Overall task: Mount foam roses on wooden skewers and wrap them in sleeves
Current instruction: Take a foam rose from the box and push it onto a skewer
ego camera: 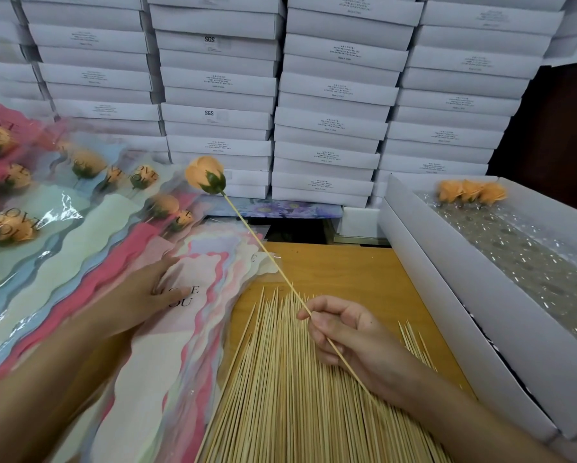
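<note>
Here the foam rose [204, 174] sits mounted on the tip of a skewer [263, 248], up and away from the right grip [344, 332]. That grip pinches the stick low down between thumb and curled fingers, and the blunt end runs on past the wrist. Mounting looks done for this flower; what it lacks is a sleeve.

Across from that grip, the left grip [140, 289] lies with its fingers spread flat on the top sleeve [187, 315] of a fanned stack and holds nothing. Blur hides whether it presses or slides the sheet. The likely next step is to free 1 sleeve and feed the rose into it.

Beyond the left grip, at least 6 wrapped roses [10, 228] lie overlapping in their sleeves as finished work. Directly under the right grip, a large pile of loose skewers [280, 396] covers much of the table [347, 272].

Out past the right grip, an open white box [447, 272] holds about 3 unmounted roses [470, 191] at its far end over a shiny liner, so this box seems nearly used up. Behind everything rise stacked white boxes [330, 121]; their contents cannot be seen.
</note>
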A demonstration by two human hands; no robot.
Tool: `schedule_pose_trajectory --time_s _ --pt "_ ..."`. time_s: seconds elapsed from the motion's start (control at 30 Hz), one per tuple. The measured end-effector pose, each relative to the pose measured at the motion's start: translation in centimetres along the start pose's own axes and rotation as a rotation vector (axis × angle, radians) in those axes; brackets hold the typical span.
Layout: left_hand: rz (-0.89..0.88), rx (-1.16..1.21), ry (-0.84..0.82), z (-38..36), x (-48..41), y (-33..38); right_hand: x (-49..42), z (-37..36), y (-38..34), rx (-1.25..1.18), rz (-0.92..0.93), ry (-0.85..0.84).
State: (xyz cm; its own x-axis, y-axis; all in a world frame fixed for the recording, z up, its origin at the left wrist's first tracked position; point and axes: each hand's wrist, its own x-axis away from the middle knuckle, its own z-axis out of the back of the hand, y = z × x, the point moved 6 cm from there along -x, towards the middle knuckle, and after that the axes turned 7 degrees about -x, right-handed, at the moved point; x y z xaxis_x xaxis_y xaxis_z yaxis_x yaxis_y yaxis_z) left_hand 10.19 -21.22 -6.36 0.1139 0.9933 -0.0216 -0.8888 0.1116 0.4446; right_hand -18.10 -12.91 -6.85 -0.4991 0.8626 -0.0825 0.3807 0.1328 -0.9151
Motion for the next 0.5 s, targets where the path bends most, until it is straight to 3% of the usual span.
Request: schedule_pose_trajectory --time_s 0.5 --pt "-0.008 -0.088 0.015 -0.5 0.15 0.27 0.15 -0.15 0.05 -0.006 -0.008 0.006"
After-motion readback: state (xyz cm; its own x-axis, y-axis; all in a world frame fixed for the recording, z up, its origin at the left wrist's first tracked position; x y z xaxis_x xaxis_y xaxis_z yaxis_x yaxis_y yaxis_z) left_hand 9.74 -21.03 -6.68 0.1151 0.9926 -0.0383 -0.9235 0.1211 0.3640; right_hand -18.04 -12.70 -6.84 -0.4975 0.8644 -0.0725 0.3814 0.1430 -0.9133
